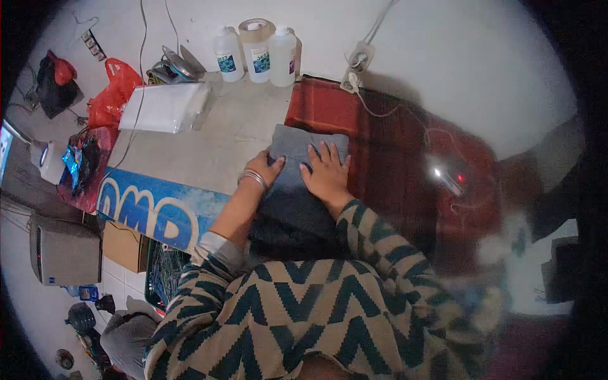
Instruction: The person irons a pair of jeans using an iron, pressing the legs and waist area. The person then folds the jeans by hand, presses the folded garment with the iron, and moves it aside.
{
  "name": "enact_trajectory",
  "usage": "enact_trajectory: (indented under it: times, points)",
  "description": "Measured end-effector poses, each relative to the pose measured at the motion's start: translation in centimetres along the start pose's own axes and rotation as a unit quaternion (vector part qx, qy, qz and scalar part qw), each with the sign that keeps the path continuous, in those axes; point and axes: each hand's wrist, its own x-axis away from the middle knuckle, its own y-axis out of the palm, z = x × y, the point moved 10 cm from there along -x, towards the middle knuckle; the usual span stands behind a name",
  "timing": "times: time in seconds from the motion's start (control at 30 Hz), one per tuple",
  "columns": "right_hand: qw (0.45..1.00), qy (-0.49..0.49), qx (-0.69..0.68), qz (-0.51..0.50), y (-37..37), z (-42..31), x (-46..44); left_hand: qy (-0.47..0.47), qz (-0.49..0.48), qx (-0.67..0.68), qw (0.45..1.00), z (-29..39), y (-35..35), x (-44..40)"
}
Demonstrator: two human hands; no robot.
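Note:
A dark grey folded cloth, perhaps a garment (pixel 296 199), lies lengthwise in front of me, its lighter grey end farthest away. My right hand (pixel 327 174) rests flat on its upper right part with the fingers spread. At the left edge of the cloth is my left hand (pixel 263 170), with a bracelet on the wrist. Its thumb is stretched out over the fabric and apart from the fingers, whose tips are partly hard to make out. Neither hand holds anything that I can see.
A red cloth (pixel 392 152) covers the right side. Three plastic bottles (pixel 282 60), a tape roll (pixel 254 26), an iron (pixel 183 65) and clear plastic bags (pixel 166 107) stand or lie at the back. A small lit device (pixel 448 180) sits at right; a power strip (pixel 358 60) hangs behind.

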Motion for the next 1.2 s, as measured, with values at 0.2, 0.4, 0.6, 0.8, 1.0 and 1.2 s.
enact_trajectory:
  times: [0.2, 0.4, 0.6, 0.8, 1.0, 1.2]
  points:
    - [0.988, 0.099, -0.005, -0.115, -2.0, 1.1, -1.1, -0.091, 0.010, -0.130, 0.987, 2.0, -0.7, 1.6]
    - [0.969, 0.189, -0.071, -0.144, 2.0, 8.2, -3.2, 0.102, 0.082, -0.123, 0.984, 0.8, 3.1, -2.2]
    - [0.987, 0.161, 0.000, 0.002, -1.6, 9.6, -2.8, 0.118, 0.066, -0.101, 0.986, 0.7, 2.9, -2.4]
    - [0.986, -0.138, -0.016, -0.090, -1.3, -2.7, 10.3, 0.132, 0.060, -0.098, 0.985, 0.0, 3.0, -2.3]
    - [0.970, -0.148, -0.067, -0.182, -0.3, 4.5, 18.8, 0.167, 0.104, -0.003, 0.981, -0.3, 1.8, -0.3]
    - [0.994, 0.068, -0.032, 0.080, -12.1, 20.1, 18.4, 0.158, 0.202, -0.105, 0.961, -0.5, -1.3, 7.2]
